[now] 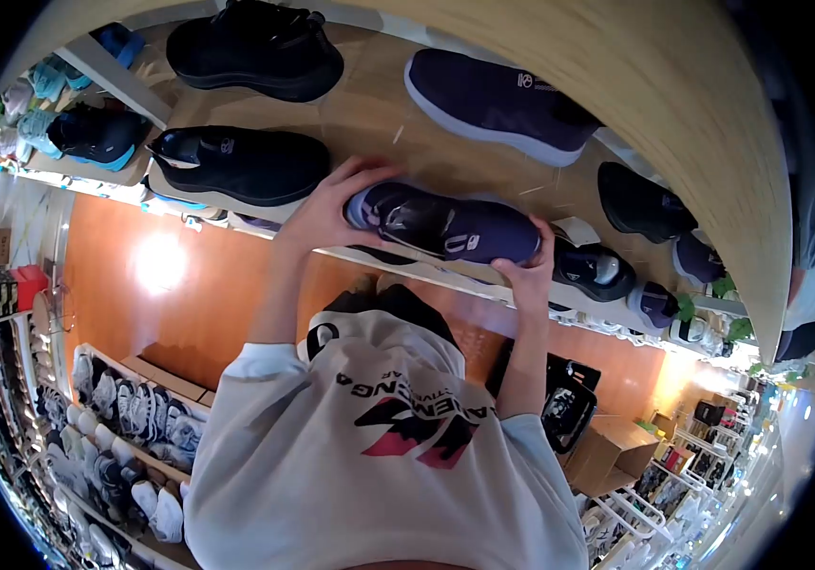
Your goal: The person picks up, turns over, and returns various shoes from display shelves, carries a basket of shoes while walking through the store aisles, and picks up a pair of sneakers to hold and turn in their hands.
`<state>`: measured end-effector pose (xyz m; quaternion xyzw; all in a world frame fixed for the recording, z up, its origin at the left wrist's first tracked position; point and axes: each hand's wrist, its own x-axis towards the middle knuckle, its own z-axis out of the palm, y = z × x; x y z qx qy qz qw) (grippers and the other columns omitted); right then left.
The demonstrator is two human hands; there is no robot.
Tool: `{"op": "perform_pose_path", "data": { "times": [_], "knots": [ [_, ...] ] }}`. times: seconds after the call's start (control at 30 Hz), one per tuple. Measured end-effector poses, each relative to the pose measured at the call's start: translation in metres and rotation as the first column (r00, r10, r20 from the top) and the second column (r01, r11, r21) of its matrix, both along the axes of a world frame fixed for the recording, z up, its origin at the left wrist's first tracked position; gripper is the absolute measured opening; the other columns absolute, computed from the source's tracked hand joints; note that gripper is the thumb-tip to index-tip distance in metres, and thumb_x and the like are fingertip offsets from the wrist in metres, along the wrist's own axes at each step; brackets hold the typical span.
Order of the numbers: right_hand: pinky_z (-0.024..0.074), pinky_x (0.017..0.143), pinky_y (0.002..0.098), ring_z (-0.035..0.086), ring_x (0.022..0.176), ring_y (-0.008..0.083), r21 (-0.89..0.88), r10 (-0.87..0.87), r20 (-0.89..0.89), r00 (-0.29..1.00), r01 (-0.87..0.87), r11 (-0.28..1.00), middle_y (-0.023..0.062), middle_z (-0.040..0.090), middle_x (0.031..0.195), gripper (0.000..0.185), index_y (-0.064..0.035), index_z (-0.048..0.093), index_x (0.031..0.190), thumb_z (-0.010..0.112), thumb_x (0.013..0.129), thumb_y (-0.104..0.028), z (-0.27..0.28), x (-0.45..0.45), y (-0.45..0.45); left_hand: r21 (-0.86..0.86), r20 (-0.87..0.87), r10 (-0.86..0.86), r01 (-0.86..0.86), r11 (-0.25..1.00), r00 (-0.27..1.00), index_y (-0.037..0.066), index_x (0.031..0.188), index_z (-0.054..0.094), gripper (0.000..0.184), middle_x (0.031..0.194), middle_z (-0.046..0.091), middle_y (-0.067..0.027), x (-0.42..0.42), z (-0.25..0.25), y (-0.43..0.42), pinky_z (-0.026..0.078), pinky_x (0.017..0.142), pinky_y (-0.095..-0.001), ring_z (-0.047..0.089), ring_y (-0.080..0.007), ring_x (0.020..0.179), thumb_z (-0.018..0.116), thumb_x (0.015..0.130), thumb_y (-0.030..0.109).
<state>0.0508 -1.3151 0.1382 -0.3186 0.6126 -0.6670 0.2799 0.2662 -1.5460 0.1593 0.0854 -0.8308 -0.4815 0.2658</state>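
A dark purple sneaker (498, 231) with a white logo is held level between my two hands at the shelf's front edge. My left hand (339, 207) is closed around one end of it, beside the lighter purple heel. The toe end is gripped by my right hand (533, 261), thumb on the near side and fingers on the far side. The shoe's opening faces up toward me. To the left on the wooden shelf (379, 119) sits a black shoe (246, 163). Behind my hands is another purple sneaker (498, 103) with a pale sole.
Another black shoe (255, 52) stands farther back. Several dark shoes, including a black one (645, 201), line the shelf at right. A wooden panel (711, 104) arches overhead. Below are racks of sneakers (136, 408), a cardboard box (612, 451) and a black case (569, 404).
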Motion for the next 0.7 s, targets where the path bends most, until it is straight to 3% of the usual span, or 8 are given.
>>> {"op": "perform_pose_path", "data": {
  "times": [0.2, 0.33, 0.4, 0.53, 0.6, 0.63, 0.67, 0.7],
  "knots": [
    [0.0404, 0.093, 0.0304, 0.051, 0.104, 0.0197, 0.058, 0.029, -0.039, 0.999, -0.027, 0.998, 0.0111, 0.051, 0.113, 0.082, -0.0031, 0.033, 0.128, 0.075, 0.057, 0.003, 0.006, 0.016, -0.017, 0.009, -0.158, 0.012, -0.011, 1.000, 0.987, 0.004, 0.113, 0.055, 0.069, 0.112, 0.052, -0.0135, 0.006, 0.001, -0.002, 0.042, 0.088, -0.0340, 0.053, -0.0286, 0.104, 0.081, 0.053, 0.023],
    [0.0386, 0.095, 0.0314, 0.049, 0.108, 0.0207, 0.096, 0.077, -0.044, 0.996, -0.072, 0.993, 0.0118, 0.050, 0.115, 0.091, -0.0029, 0.031, 0.130, 0.081, 0.053, -0.003, 0.008, 0.014, -0.011, 0.093, -0.088, -0.046, 0.054, 0.994, 0.995, 0.001, 0.109, 0.056, 0.068, 0.111, 0.054, -0.0141, 0.007, -0.009, -0.006, 0.042, 0.088, -0.0345, 0.054, -0.0289, 0.102, 0.081, 0.051, 0.026],
    [0.0360, 0.098, 0.0318, 0.047, 0.110, 0.0215, 0.034, 0.228, -0.026, 0.973, -0.227, 0.973, 0.0118, 0.049, 0.116, 0.101, -0.0027, 0.031, 0.131, 0.087, 0.048, -0.015, 0.019, 0.020, -0.012, 0.098, -0.135, -0.019, 0.032, 0.995, 0.991, 0.000, 0.106, 0.058, 0.062, 0.103, 0.057, -0.0129, 0.011, -0.011, -0.003, 0.042, 0.088, -0.0316, 0.056, -0.0283, 0.098, 0.081, 0.053, 0.024],
    [0.0359, 0.097, 0.0322, 0.046, 0.112, 0.0214, 0.120, 0.222, -0.185, 0.957, -0.202, 0.972, 0.0113, 0.050, 0.116, 0.104, -0.0006, 0.034, 0.128, 0.088, 0.044, -0.028, 0.008, 0.013, -0.007, 0.148, -0.094, 0.012, 0.002, 0.989, 0.996, -0.003, 0.108, 0.056, 0.065, 0.105, 0.058, -0.0145, 0.013, -0.020, -0.004, 0.042, 0.086, -0.0312, 0.056, -0.0261, 0.097, 0.081, 0.055, 0.025],
    [0.0368, 0.096, 0.0330, 0.047, 0.112, 0.0216, 0.154, 0.256, -0.355, 0.899, -0.214, 0.965, 0.0102, 0.052, 0.115, 0.099, 0.0012, 0.039, 0.124, 0.086, 0.046, -0.039, 0.000, 0.001, -0.001, 0.404, -0.340, 0.088, 0.061, 0.913, 0.936, -0.006, 0.109, 0.054, 0.069, 0.107, 0.057, -0.0170, 0.009, -0.021, 0.001, 0.042, 0.084, -0.0313, 0.057, -0.0220, 0.095, 0.081, 0.058, 0.032],
    [0.0377, 0.093, 0.0334, 0.049, 0.109, 0.0209, 0.168, 0.231, -0.374, 0.898, -0.179, 0.969, 0.0094, 0.053, 0.112, 0.090, 0.0027, 0.044, 0.119, 0.077, 0.056, -0.052, -0.006, -0.004, 0.003, 0.399, -0.344, 0.083, 0.066, 0.914, 0.935, -0.006, 0.109, 0.054, 0.069, 0.107, 0.057, -0.0170, 0.007, -0.023, 0.004, 0.042, 0.084, -0.0313, 0.057, -0.0220, 0.095, 0.081, 0.058, 0.032],
    [0.0377, 0.093, 0.0334, 0.049, 0.109, 0.0209, 0.161, 0.222, -0.375, 0.900, -0.173, 0.972, 0.0094, 0.053, 0.112, 0.090, 0.0027, 0.044, 0.119, 0.077, 0.056, -0.052, -0.020, -0.012, 0.009, 0.387, -0.358, 0.065, 0.085, 0.918, 0.931, -0.007, 0.112, 0.051, 0.076, 0.102, 0.058, -0.0149, 0.005, -0.025, 0.007, 0.042, 0.083, -0.0308, 0.056, -0.0195, 0.093, 0.077, 0.060, 0.041],
    [0.0377, 0.093, 0.0330, 0.050, 0.106, 0.0202, 0.024, 0.140, -0.191, 0.971, -0.138, 0.990, 0.0089, 0.054, 0.111, 0.085, 0.0027, 0.045, 0.118, 0.071, 0.062, -0.056, -0.039, -0.021, 0.015, 0.373, -0.369, 0.045, 0.104, 0.922, 0.928, -0.009, 0.115, 0.048, 0.083, 0.098, 0.060, -0.0129, 0.005, -0.027, 0.008, 0.042, 0.081, -0.0304, 0.055, -0.0169, 0.090, 0.074, 0.062, 0.051]
  ]
}}
